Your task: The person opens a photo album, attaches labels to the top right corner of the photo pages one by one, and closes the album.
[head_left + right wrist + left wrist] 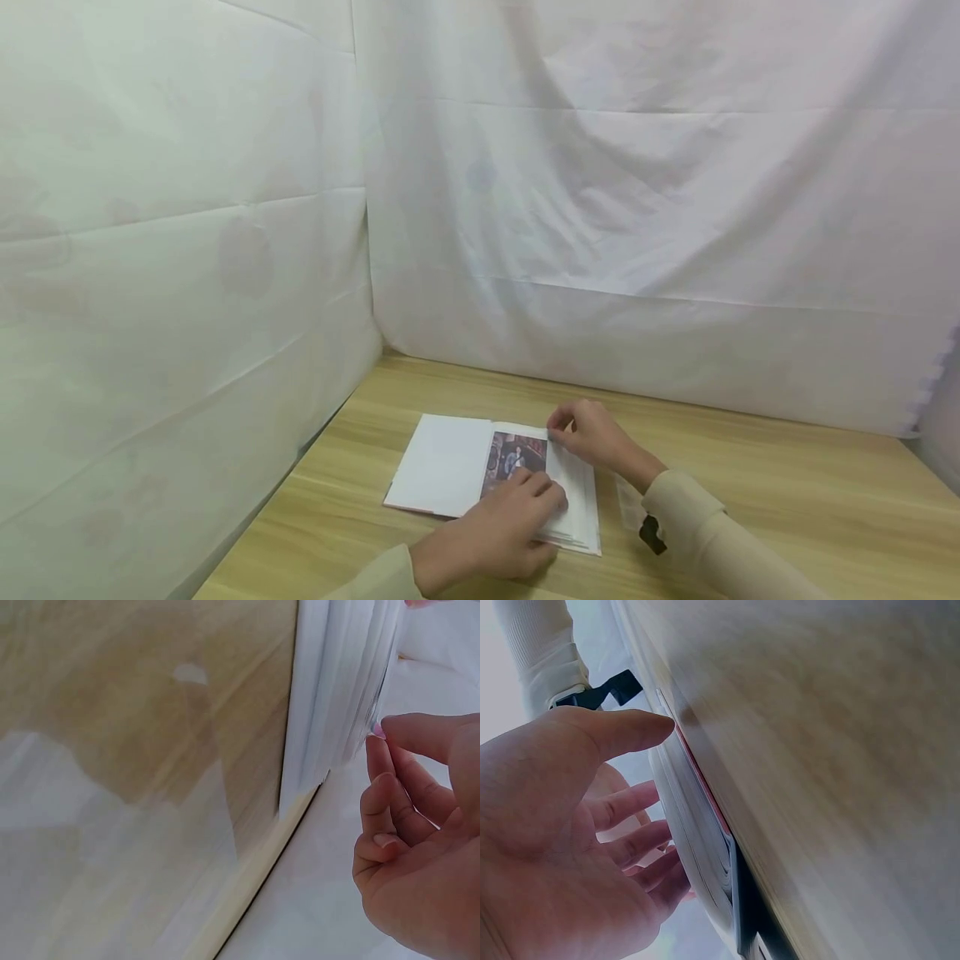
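Note:
An album lies spread on the table, its white inside cover to the left and a stack of white pages to the right. On the top page is a dark photo with a figure in it. My left hand rests over the photo's lower part, fingers on the page. In the left wrist view its thumb lies at the album's lower edge. At the photo's upper right corner, my right hand pinches it between thumb and forefinger; the fingertips cover that corner.
On the wooden table, a clear plastic sheet lies right of the album, partly under my right forearm. A dark strap piece hangs at my right sleeve. White cloth hangs behind and to the left.

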Tool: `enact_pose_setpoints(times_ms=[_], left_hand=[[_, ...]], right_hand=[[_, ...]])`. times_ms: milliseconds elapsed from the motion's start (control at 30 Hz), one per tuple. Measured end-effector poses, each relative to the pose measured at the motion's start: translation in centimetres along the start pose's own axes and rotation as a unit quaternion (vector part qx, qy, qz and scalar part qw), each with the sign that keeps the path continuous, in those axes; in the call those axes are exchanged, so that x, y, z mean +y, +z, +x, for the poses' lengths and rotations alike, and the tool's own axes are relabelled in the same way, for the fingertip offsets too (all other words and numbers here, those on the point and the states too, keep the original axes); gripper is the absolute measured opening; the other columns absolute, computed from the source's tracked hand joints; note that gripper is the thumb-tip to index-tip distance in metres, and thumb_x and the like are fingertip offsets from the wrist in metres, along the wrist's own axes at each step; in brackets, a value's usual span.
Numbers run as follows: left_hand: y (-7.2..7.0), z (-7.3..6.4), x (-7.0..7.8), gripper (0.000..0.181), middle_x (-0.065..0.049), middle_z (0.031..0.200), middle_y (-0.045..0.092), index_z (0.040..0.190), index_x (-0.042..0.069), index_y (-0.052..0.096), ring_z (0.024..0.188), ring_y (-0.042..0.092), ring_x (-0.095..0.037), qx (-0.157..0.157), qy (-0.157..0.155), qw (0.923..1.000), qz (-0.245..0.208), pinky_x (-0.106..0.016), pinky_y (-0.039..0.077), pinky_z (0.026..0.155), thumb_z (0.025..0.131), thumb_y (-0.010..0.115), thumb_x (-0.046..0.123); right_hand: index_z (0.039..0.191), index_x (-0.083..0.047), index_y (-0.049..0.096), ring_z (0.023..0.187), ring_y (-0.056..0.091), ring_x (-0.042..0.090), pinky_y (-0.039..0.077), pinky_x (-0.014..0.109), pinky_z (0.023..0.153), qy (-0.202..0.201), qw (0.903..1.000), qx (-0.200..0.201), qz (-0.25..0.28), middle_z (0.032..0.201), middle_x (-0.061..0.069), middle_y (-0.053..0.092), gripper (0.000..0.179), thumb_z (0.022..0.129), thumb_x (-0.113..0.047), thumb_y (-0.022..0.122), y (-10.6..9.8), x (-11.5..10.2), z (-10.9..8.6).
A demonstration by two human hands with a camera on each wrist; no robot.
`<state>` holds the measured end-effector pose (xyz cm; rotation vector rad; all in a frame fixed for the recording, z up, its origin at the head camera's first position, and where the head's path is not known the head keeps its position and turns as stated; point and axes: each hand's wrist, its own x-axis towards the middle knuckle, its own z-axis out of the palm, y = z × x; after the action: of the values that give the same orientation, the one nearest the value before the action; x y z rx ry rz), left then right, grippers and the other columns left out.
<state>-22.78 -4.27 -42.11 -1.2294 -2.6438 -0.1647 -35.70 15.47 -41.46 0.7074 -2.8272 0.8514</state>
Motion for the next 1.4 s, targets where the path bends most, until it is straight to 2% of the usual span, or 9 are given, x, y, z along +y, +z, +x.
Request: enact_pose_setpoints(times_ms=[100, 200, 333, 567, 800, 1100, 1267, 1400], left_hand=[[-0.1, -0.1, 0.1, 0.041, 0.010, 0.108, 0.052, 0.119, 0.022, 0.053, 0.094, 0.045, -0.008, -0.006, -0.002, 1.0000, 0.002, -0.018, 0.041, 0.079, 0.088, 0.072, 0.041], [-0.1, -0.2, 0.2, 0.043, 0.008, 0.114, 0.054, 0.121, 0.022, 0.053, 0.101, 0.049, -0.010, -0.006, -0.001, 1.0000, 0.003, -0.020, 0.045, 0.085, 0.087, 0.073, 0.041], [-0.2, -0.2, 0.4, 0.044, 0.005, 0.121, 0.056, 0.121, 0.022, 0.052, 0.108, 0.051, -0.012, -0.004, 0.001, 1.0000, 0.009, -0.023, 0.048, 0.093, 0.086, 0.073, 0.041], [-0.2, -0.2, 0.7, 0.045, 0.005, 0.123, 0.054, 0.121, 0.023, 0.051, 0.108, 0.050, -0.012, -0.013, -0.003, 0.9998, 0.017, -0.022, 0.048, 0.092, 0.087, 0.072, 0.043], [-0.1, -0.2, 0.7, 0.041, 0.005, 0.122, 0.056, 0.120, 0.022, 0.051, 0.108, 0.052, -0.013, -0.008, 0.000, 0.9998, 0.018, -0.022, 0.048, 0.092, 0.088, 0.072, 0.039], [-0.2, -0.1, 0.0, 0.029, 0.005, 0.119, 0.060, 0.119, 0.020, 0.058, 0.110, 0.056, -0.013, 0.017, 0.014, 0.9991, -0.036, -0.025, 0.049, 0.097, 0.092, 0.067, 0.027], [0.0, -0.1, -0.3, 0.028, 0.007, 0.119, 0.061, 0.119, 0.020, 0.062, 0.109, 0.056, -0.011, 0.019, 0.002, 0.9983, -0.055, -0.022, 0.050, 0.094, 0.093, 0.069, 0.026], [0.1, -0.1, -0.6, 0.029, 0.005, 0.122, 0.063, 0.117, 0.021, 0.063, 0.115, 0.058, -0.014, 0.032, 0.000, 0.9981, -0.053, -0.026, 0.051, 0.099, 0.090, 0.073, 0.025]], right_hand=[[0.090, -0.014, 0.076, 0.077, 0.059, 0.008, 0.049, 0.023, 0.064, -0.004, 1.0000, -0.002, 0.002, 0.084, -0.009, 0.070, 0.010, 0.091, -0.023, 0.075, 0.1, 0.0, -0.1], [0.088, -0.014, 0.075, 0.076, 0.059, 0.007, 0.049, 0.023, 0.067, -0.009, 1.0000, 0.002, 0.000, 0.082, -0.009, 0.070, 0.008, 0.091, -0.022, 0.076, 0.2, -0.1, -0.1], [0.089, -0.015, 0.075, 0.074, 0.059, 0.008, 0.049, 0.024, 0.066, 0.004, 0.9999, 0.010, 0.000, 0.081, -0.008, 0.070, 0.004, 0.089, -0.019, 0.077, 0.3, -0.1, -0.2], [0.089, -0.018, 0.073, 0.073, 0.058, 0.009, 0.049, 0.025, 0.062, 0.044, 0.9989, 0.017, 0.002, 0.082, -0.007, 0.069, 0.005, 0.088, -0.019, 0.078, 0.5, -0.1, -0.2], [0.089, -0.018, 0.072, 0.073, 0.059, 0.010, 0.050, 0.026, 0.064, 0.053, 0.9983, 0.026, 0.003, 0.083, -0.006, 0.069, 0.006, 0.088, -0.018, 0.078, 0.6, 0.1, -0.4], [0.096, -0.018, 0.072, 0.080, 0.061, 0.007, 0.053, 0.028, 0.074, 0.029, 0.9988, 0.037, -0.012, 0.089, -0.008, 0.071, 0.006, 0.091, -0.018, 0.075, 0.2, 0.4, -1.2], [0.103, -0.017, 0.071, 0.081, 0.062, 0.009, 0.053, 0.024, 0.067, 0.012, 0.9996, 0.022, -0.010, 0.098, -0.004, 0.072, 0.011, 0.092, -0.019, 0.073, -0.3, 0.5, -2.2], [0.111, -0.014, 0.071, 0.089, 0.065, 0.013, 0.054, 0.026, 0.072, -0.017, 0.9998, 0.004, -0.012, 0.107, 0.000, 0.072, 0.019, 0.093, -0.019, 0.071, -0.5, 0.7, -3.2]])
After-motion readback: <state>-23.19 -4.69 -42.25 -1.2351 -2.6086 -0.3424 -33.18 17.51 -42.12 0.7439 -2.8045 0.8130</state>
